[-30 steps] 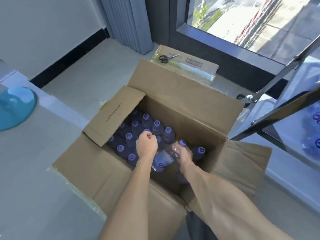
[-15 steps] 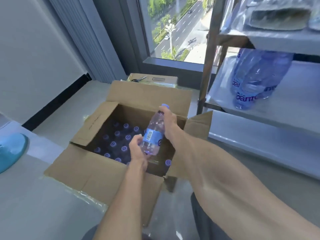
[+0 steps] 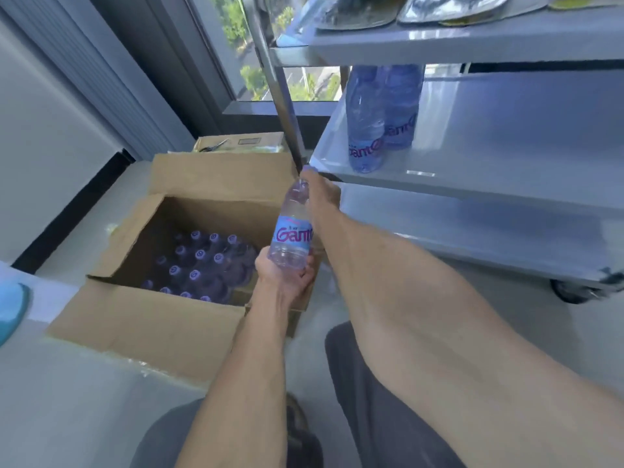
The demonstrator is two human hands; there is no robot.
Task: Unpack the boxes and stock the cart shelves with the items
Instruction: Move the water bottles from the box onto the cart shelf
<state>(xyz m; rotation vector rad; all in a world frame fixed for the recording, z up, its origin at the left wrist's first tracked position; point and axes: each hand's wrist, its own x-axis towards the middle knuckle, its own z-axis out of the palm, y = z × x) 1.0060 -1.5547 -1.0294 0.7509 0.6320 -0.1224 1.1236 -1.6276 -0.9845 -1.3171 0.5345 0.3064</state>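
While my left hand [image 3: 287,276] grips the bottle [image 3: 293,231] at its base, my right hand [image 3: 322,194] clasps its neck, above the box [image 3: 141,322].

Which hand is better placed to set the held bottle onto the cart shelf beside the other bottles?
Right, probably. The right hand grips the bottle at its neck, nearest the middle shelf. The left hand only holds its base, over the box.

Bottle [image 3: 292,231] lifted from box [image 3: 141,319] (both hands gripping) — now upright, nearer cart shelf [image 3: 472,184]
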